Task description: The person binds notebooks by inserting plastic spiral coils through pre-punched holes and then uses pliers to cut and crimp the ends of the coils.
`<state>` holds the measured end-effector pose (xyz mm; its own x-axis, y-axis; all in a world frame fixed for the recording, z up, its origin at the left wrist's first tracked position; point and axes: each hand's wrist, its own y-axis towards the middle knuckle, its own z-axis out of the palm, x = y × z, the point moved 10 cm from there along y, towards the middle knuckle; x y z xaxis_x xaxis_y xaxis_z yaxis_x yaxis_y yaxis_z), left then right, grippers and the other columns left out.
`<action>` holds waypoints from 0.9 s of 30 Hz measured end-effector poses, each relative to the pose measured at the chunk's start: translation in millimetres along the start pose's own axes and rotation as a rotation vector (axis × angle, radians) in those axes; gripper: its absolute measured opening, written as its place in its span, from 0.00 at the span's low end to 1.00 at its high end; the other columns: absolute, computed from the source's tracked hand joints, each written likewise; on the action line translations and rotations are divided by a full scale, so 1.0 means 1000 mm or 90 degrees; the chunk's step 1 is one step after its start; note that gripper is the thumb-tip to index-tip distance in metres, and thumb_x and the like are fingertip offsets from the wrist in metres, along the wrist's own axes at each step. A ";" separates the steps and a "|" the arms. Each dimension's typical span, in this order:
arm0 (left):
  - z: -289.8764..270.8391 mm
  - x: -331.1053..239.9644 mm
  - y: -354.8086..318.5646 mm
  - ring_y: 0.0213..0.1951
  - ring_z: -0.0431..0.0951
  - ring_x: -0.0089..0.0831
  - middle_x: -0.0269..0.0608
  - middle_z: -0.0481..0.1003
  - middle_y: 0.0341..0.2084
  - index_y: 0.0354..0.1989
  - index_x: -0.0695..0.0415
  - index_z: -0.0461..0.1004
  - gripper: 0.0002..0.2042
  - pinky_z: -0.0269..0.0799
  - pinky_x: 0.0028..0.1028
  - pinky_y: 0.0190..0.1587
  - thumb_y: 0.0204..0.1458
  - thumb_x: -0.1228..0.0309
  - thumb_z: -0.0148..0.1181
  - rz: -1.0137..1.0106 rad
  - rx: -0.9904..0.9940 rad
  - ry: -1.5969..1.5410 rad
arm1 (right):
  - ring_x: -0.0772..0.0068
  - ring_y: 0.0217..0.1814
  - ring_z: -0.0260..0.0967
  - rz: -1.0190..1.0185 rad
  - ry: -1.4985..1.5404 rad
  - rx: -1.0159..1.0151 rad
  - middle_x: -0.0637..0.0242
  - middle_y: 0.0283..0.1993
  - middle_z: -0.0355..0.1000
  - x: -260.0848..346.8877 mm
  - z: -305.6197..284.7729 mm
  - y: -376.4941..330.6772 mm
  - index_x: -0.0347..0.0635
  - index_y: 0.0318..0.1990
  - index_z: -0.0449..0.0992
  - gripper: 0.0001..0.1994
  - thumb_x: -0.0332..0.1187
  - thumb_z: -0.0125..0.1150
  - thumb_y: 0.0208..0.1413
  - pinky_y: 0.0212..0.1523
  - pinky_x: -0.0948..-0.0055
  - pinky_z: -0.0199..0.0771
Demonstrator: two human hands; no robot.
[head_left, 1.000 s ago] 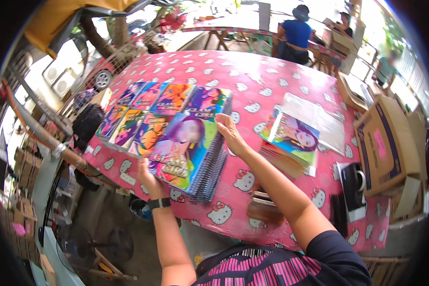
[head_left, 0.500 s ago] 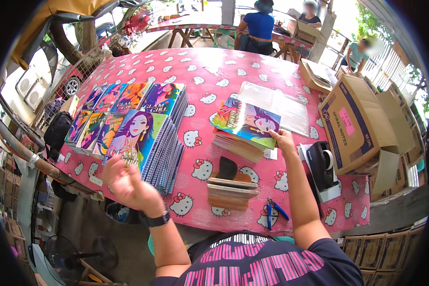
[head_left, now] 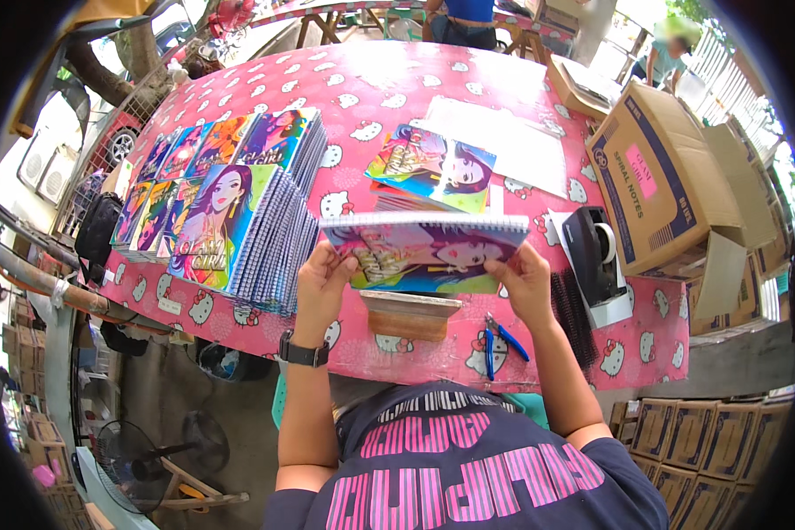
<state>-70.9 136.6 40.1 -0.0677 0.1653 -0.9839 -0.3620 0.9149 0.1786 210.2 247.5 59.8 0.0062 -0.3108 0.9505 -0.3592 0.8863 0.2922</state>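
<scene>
A colourful notebook (head_left: 428, 256) is held level between my hands above the near part of the table, its row of binding holes or rings along the far edge. My left hand (head_left: 325, 281) pinches its left end, thumb on the cover. At the right end, my right hand (head_left: 523, 278) grips the near corner. Beneath it stands a wooden block (head_left: 406, 320), partly hidden. Beyond lies a pile of similar notebooks (head_left: 433, 168). To the left are several stacks of spiral notebooks (head_left: 216, 225). Blue-handled cutters (head_left: 503, 346) lie near my right forearm.
A black tape dispenser (head_left: 590, 252) and dark binding coils (head_left: 572, 318) sit on the right. Behind them stands an open cardboard box (head_left: 658, 181). Clear plastic sheets (head_left: 521, 146) lie past the pile. A person (head_left: 662, 64) stands at the far right.
My right hand has come off the middle pile and drawn nearer with a notebook. My left hand, earlier raised near the left stacks, now grips its other end. The view has tilted down.
</scene>
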 end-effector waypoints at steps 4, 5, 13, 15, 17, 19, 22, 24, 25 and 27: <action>0.011 -0.002 -0.014 0.33 0.74 0.20 0.35 0.76 0.29 0.39 0.63 0.73 0.06 0.69 0.23 0.39 0.54 0.78 0.59 0.041 -0.008 0.036 | 0.82 0.32 0.71 0.031 -0.042 0.026 0.69 0.31 0.77 -0.044 0.000 -0.036 0.36 0.41 0.76 0.09 0.23 0.64 0.51 0.34 0.78 0.72; 0.011 -0.003 -0.015 0.36 0.76 0.22 0.37 0.78 0.31 0.40 0.62 0.73 0.07 0.70 0.23 0.40 0.53 0.78 0.59 0.061 -0.004 0.118 | 0.80 0.32 0.72 0.035 -0.067 0.043 0.68 0.31 0.77 -0.057 0.001 -0.042 0.36 0.41 0.77 0.09 0.23 0.64 0.51 0.34 0.77 0.72; -0.007 -0.027 -0.049 0.61 0.62 0.42 0.45 0.68 0.54 0.52 0.58 0.69 0.23 0.56 0.43 0.59 0.44 0.80 0.60 0.227 -0.210 0.271 | 0.72 0.39 0.75 -0.013 -0.119 0.089 0.62 0.41 0.77 -0.053 0.022 -0.048 0.40 0.49 0.71 0.18 0.32 0.66 0.52 0.38 0.74 0.73; 0.024 -0.041 -0.059 0.58 0.65 0.42 0.44 0.69 0.52 0.52 0.58 0.70 0.22 0.57 0.42 0.59 0.44 0.77 0.61 0.331 -0.175 0.449 | 0.75 0.40 0.73 -0.008 0.016 0.060 0.65 0.43 0.75 -0.038 0.026 -0.043 0.39 0.48 0.71 0.15 0.34 0.64 0.55 0.39 0.76 0.74; 0.064 -0.046 -0.065 0.54 0.68 0.43 0.42 0.72 0.48 0.50 0.56 0.73 0.21 0.60 0.41 0.58 0.44 0.77 0.61 0.394 -0.108 0.550 | 0.78 0.39 0.72 0.101 0.036 0.091 0.67 0.41 0.75 -0.046 0.036 -0.038 0.39 0.47 0.72 0.14 0.35 0.62 0.56 0.38 0.78 0.74; 0.085 -0.040 -0.067 0.54 0.69 0.41 0.39 0.72 0.48 0.50 0.55 0.73 0.21 0.60 0.41 0.56 0.44 0.78 0.60 0.398 -0.066 0.584 | 0.84 0.37 0.70 0.211 0.117 0.107 0.71 0.38 0.74 -0.058 0.043 -0.035 0.39 0.44 0.74 0.11 0.35 0.60 0.58 0.37 0.82 0.73; 0.093 -0.032 -0.069 0.54 0.69 0.38 0.37 0.72 0.48 0.48 0.54 0.75 0.20 0.60 0.41 0.55 0.43 0.79 0.58 0.401 -0.047 0.598 | 0.87 0.37 0.66 0.211 0.127 0.100 0.73 0.39 0.74 -0.049 0.047 -0.032 0.39 0.43 0.75 0.09 0.33 0.59 0.59 0.41 0.83 0.68; 0.091 -0.032 -0.075 0.54 0.69 0.38 0.37 0.73 0.48 0.48 0.53 0.75 0.21 0.60 0.41 0.56 0.42 0.80 0.57 0.410 -0.040 0.588 | 0.82 0.41 0.67 0.194 0.089 0.119 0.70 0.42 0.74 -0.051 0.046 -0.038 0.39 0.45 0.74 0.11 0.33 0.61 0.57 0.44 0.79 0.69; 0.091 -0.029 -0.082 0.55 0.68 0.39 0.37 0.72 0.49 0.48 0.53 0.75 0.21 0.60 0.42 0.55 0.41 0.80 0.56 0.421 -0.040 0.600 | 0.79 0.43 0.68 0.171 0.059 0.121 0.67 0.43 0.73 -0.053 0.044 -0.042 0.39 0.45 0.74 0.12 0.34 0.62 0.56 0.46 0.75 0.69; 0.089 -0.023 -0.092 0.55 0.68 0.39 0.37 0.72 0.49 0.48 0.52 0.75 0.21 0.59 0.43 0.54 0.41 0.79 0.56 0.428 -0.055 0.583 | 0.68 0.52 0.65 0.126 0.018 0.122 0.60 0.50 0.71 -0.050 0.041 -0.049 0.39 0.48 0.73 0.17 0.33 0.67 0.51 0.54 0.68 0.66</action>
<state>46.6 81.2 46.6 -0.9129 0.2496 -0.3229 -0.0554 0.7082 0.7039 188.7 205.8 -6.5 -0.0569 -0.1265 0.9903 -0.5259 0.8469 0.0780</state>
